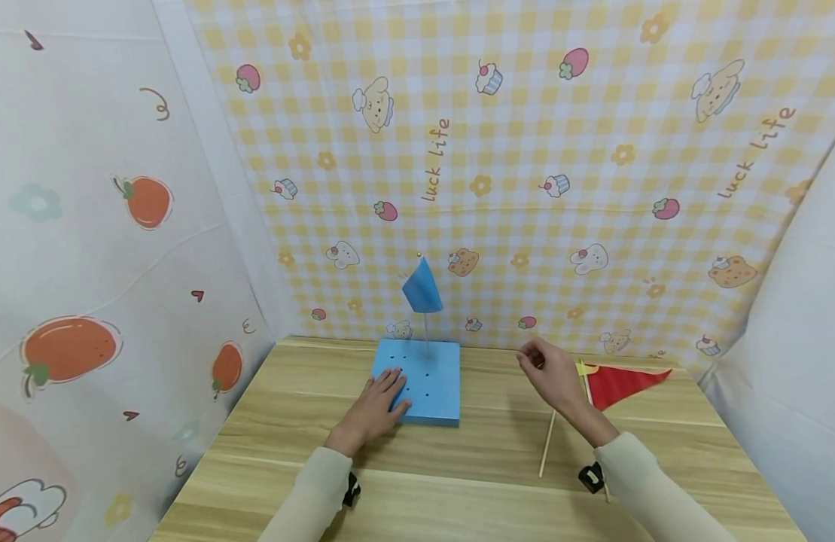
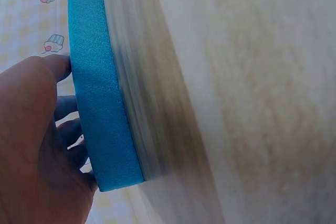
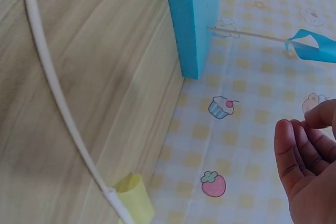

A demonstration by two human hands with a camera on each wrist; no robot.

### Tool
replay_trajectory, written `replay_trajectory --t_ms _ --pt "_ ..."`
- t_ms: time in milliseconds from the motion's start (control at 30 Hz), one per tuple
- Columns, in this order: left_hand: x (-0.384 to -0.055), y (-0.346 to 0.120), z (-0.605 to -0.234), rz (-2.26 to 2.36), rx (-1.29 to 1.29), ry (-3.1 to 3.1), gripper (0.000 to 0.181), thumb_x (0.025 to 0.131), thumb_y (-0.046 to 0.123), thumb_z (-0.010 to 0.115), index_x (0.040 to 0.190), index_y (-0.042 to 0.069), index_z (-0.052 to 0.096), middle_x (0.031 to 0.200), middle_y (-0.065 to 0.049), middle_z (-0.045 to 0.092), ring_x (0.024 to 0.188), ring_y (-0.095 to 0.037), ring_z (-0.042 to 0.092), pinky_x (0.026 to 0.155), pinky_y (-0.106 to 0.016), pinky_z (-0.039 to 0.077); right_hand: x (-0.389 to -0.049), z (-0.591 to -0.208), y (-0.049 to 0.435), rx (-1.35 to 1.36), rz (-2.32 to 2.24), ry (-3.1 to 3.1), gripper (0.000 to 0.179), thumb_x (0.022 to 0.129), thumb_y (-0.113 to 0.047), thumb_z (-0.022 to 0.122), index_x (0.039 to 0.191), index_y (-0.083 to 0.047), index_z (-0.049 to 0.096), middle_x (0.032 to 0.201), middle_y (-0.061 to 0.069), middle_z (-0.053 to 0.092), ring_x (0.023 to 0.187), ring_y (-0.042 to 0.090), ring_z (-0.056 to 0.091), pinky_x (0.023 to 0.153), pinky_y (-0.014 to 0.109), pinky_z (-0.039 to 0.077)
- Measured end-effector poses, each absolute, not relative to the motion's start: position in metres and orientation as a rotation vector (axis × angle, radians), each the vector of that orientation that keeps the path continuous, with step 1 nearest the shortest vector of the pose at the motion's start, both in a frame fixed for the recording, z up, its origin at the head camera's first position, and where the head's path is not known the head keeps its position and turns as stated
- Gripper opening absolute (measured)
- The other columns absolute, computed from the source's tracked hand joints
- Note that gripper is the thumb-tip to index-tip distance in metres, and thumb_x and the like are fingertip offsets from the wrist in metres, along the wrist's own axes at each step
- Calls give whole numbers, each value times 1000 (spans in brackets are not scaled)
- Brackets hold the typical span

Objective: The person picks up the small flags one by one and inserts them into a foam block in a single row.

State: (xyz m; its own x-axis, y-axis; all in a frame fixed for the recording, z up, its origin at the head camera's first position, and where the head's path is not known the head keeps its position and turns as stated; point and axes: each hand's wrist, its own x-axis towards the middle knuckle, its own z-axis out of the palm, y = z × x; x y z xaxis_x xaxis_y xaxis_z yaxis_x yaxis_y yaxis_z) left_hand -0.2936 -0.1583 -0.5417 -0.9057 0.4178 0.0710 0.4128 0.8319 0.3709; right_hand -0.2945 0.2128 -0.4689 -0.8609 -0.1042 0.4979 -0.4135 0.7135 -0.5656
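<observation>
Resting left hand (image 1: pixel 375 408) on blue block (image 1: pixel 440 391) – right hand (image 1: pixel 549 369) bare

Blue flag (image 1: pixel 423 288) stands by its stick in the back part of the block, which sits flat on the table (image 1: pixel 485 459). Main risk, judging from this: flag tips or pulls loose if the stick is seated shallow – depth hidden – and gets knocked. Block could also skid if the left palm shoves sideways. Red flag (image 1: pixel 620 384) and yellow flag (image 3: pixel 137 195) lie close together on the table by the right forearm (image 1: pixel 593 425); a low sweep of that arm might roll or snag these 2.

Left fingers: spread apart, laid on block top near its left side, thumb out toward the near edge; no grip seen. Right fingers: loosely bent, in the air between block and red flag, thumb tip close to fingertips. Can't tell if those tips touch; nothing visible held.
</observation>
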Motion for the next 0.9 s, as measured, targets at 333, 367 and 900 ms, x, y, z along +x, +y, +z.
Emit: replay_trajectory --t_ms 333,367,900 --pt "-293 -158 -542 593 678 2992 63 113 41 51 164 4 41 175 -17 31 164 -39 25 132 -63 21 -285 -476 227 312 979 -2504 5 101 -9 71 100 -7 75 84 2 72 75 11 66 68 22 56" --pt "-294 -158 -542 584 673 2992 63 113 41 50 165 5 40 175 -16 31 164 -38 25 132 -63 20 -284 -477 229 299 977 -2506 5 101 -9 71 100 -7 75 84 3 72 75 11 66 68 22 56" --pt "-294 -159 -543 601 669 2994 63 113 42 51 164 5 42 175 -15 32 164 -38 25 132 -63 21 -274 -493 255 147 953 -2543 5 99 -8 71 96 -5 73 82 5 70 72 8 59 63 21 48"
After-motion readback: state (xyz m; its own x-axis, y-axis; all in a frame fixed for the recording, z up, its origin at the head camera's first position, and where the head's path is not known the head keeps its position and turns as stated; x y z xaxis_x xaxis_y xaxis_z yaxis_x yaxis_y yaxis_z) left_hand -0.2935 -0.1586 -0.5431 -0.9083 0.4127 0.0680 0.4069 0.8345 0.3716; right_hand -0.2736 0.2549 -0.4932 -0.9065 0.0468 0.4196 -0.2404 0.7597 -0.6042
